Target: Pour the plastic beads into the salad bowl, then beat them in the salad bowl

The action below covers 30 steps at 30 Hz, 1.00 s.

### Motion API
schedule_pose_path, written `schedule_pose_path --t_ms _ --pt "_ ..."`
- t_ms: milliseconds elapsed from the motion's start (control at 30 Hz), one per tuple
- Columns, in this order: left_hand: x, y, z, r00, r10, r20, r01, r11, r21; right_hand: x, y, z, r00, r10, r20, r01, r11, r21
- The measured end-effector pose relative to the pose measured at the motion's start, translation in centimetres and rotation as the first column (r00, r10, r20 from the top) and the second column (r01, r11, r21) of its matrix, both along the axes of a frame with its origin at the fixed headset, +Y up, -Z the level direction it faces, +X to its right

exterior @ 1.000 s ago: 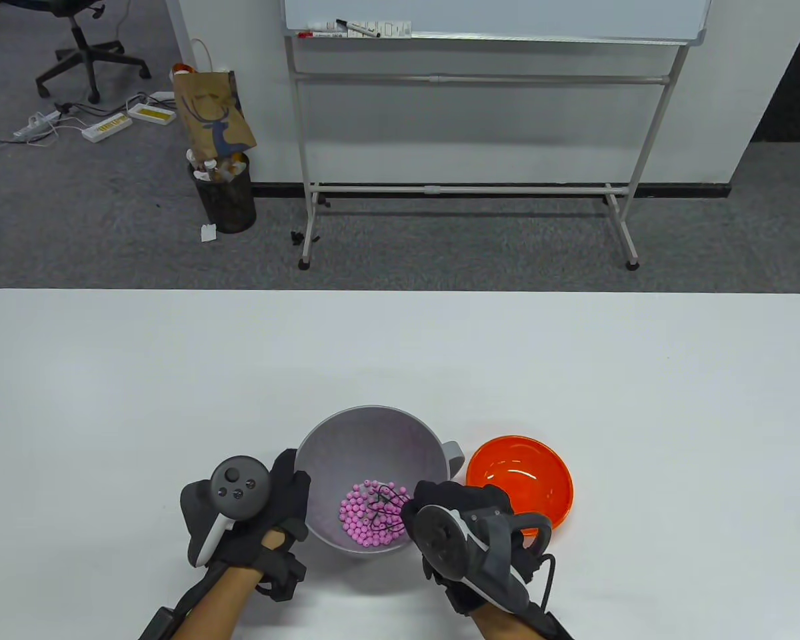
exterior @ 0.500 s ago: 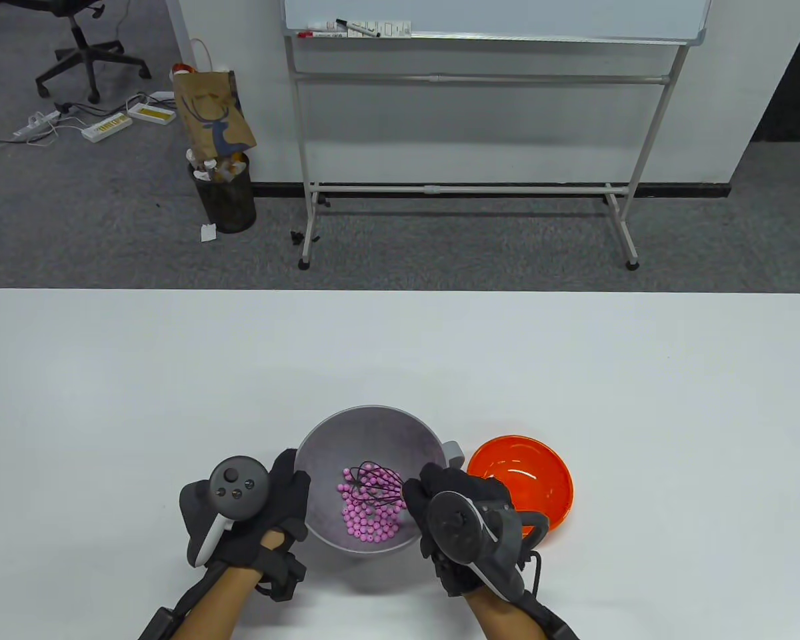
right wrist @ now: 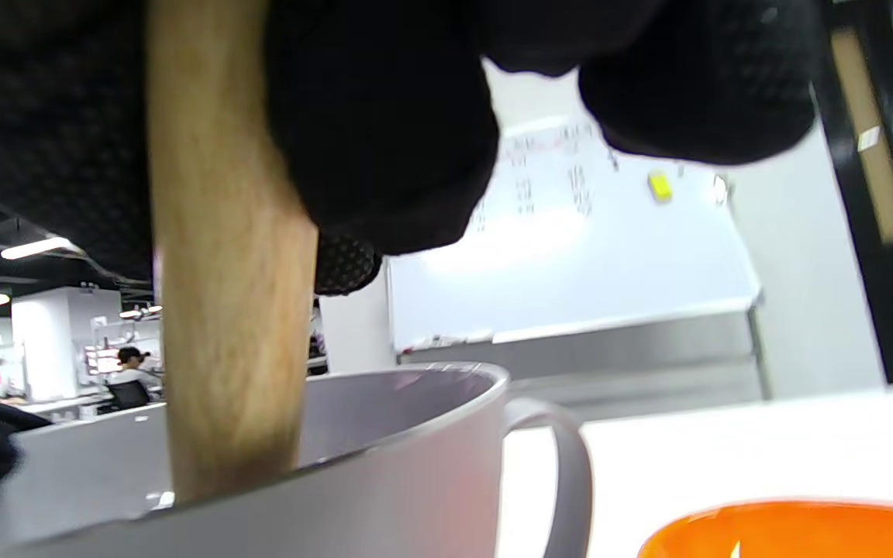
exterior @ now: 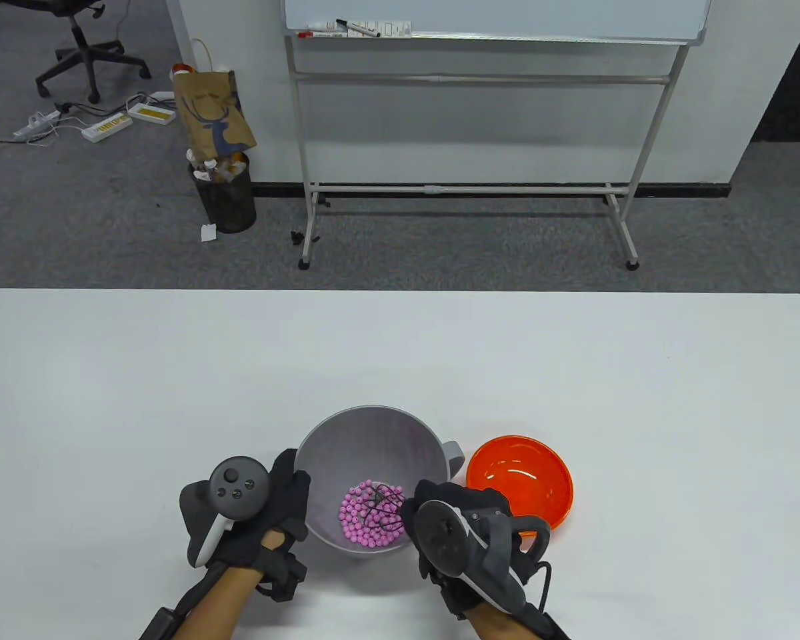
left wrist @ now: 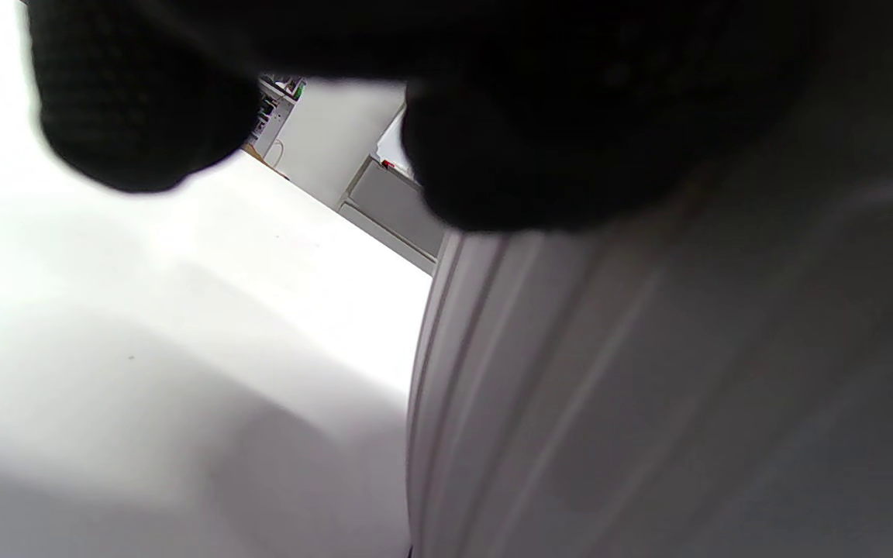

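A grey salad bowl point(exterior: 347, 440) with a side handle point(exterior: 455, 455) stands near the table's front edge. Pink plastic beads point(exterior: 357, 523) lie heaped in its near side. A black wire whisk point(exterior: 381, 505) stands among them; its wooden handle point(right wrist: 229, 310) is gripped by my right hand point(exterior: 443, 517) over the bowl's right rim. My left hand point(exterior: 283, 493) holds the bowl's left wall point(left wrist: 648, 387), fingers against its outside. The wrist views show only the bowl's outer wall, not the beads.
An empty orange bowl point(exterior: 540, 487) sits just right of the salad bowl, beside my right hand. Beyond the table's far edge are a whiteboard stand point(exterior: 467, 190), a waste bin point(exterior: 225, 193) and an office chair point(exterior: 83, 47).
The whisk head has swept from the bowl's middle back toward the near right side, and my right hand came down with it. The beads shifted nearer. My left hand stayed put.
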<state>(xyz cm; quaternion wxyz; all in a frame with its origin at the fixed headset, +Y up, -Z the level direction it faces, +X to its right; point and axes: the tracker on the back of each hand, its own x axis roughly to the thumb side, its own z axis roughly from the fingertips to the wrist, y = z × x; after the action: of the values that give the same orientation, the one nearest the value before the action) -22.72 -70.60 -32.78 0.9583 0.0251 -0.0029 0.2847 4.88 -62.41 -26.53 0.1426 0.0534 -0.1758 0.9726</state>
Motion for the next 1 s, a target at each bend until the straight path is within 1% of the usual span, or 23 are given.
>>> schedule_pose_path --t_ms 67,100,167,233,367,500,700,867,933,1000 --pt "0.0 0.0 0.0 1.000 0.001 0.000 -0.001 1.000 0.001 0.4 -0.6 -0.5 0.996 -0.092 -0.009 0.091 0.995 -0.044" --pt "0.0 0.0 0.0 1.000 0.001 0.000 -0.001 1.000 0.002 0.5 -0.8 -0.7 0.994 -0.113 -0.004 0.112 0.992 -0.050" --pt "0.0 0.0 0.0 1.000 0.001 0.001 -0.001 1.000 0.003 0.7 -1.5 -1.1 0.989 -0.146 0.017 0.146 0.989 -0.025" --pt "0.0 0.0 0.0 1.000 0.003 0.002 -0.003 1.000 0.004 0.7 -2.1 -1.5 0.988 -0.152 0.041 0.151 0.988 0.021" --pt "0.0 -0.1 0.0 1.000 0.003 0.002 -0.003 1.000 0.004 0.4 -2.4 -1.6 0.993 -0.099 0.068 0.094 0.993 0.075" --pt "-0.1 -0.1 0.0 1.000 0.004 0.002 -0.004 1.000 0.003 0.1 -2.0 -1.1 0.995 -0.001 0.105 -0.015 0.988 0.151" --pt "-0.1 -0.1 0.0 1.000 0.006 -0.001 -0.006 1.000 0.002 -0.2 -1.2 -0.2 0.987 0.105 0.120 -0.127 0.974 0.189" --pt "-0.1 -0.1 0.0 1.000 0.004 -0.001 -0.004 1.000 0.001 -1.1 -0.3 0.7 0.985 0.164 0.061 -0.171 0.975 0.139" --pt "-0.1 -0.1 0.0 1.000 0.004 -0.002 -0.004 1.000 0.000 -1.1 0.0 0.8 0.989 0.142 0.037 -0.145 0.984 0.103" --pt "-0.1 -0.1 -0.1 1.000 0.004 -0.002 -0.004 1.000 0.000 -0.8 0.1 0.7 0.998 0.062 0.007 -0.062 0.997 0.046"
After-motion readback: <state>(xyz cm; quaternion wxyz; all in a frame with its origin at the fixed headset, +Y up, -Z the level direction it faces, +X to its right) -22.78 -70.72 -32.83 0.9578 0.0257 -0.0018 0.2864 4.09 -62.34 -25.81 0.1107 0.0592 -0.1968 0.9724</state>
